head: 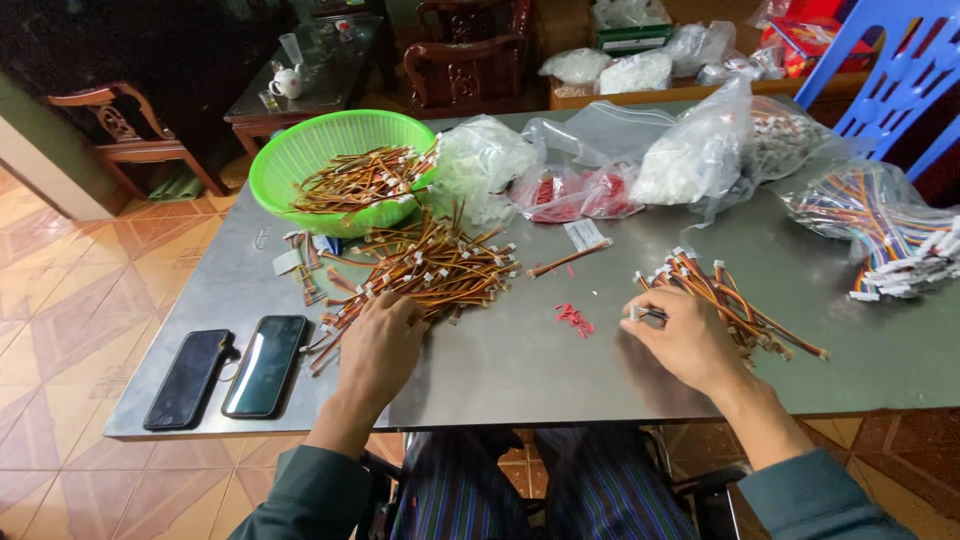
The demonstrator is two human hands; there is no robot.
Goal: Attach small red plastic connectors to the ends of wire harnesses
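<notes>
Your left hand (380, 345) lies palm down on the near end of the loose heap of wire leads (425, 270), fingers curled into the strands but, as far as the view shows, gripping none of them. Your right hand (685, 340) is pinched shut on a small white connector (637, 313) at the near tip of a second, tidier bundle of wire leads (735, 300), which fans away from your fingers toward the right edge of the table (520, 370). The two hands are well apart, and between them lies a scatter of tiny red pieces (574, 319) on bare metal.

The leads are thin, flexible orange, brown and red strands, each ending in a blocky white plastic plug. The table top is dull, brushed grey steel. Near its front left corner two dark, glossy phones (230, 372) lie side by side, just left of your left wrist. Behind the heap, toward the far left corner, a round bright green plastic basket (300, 160) with a slotted wall holds more leads. Crinkled clear bags (690, 160) of white and red parts line the far edge, and a bag of multicoloured ribbon cable (880, 215) rests at the right edge.
</notes>
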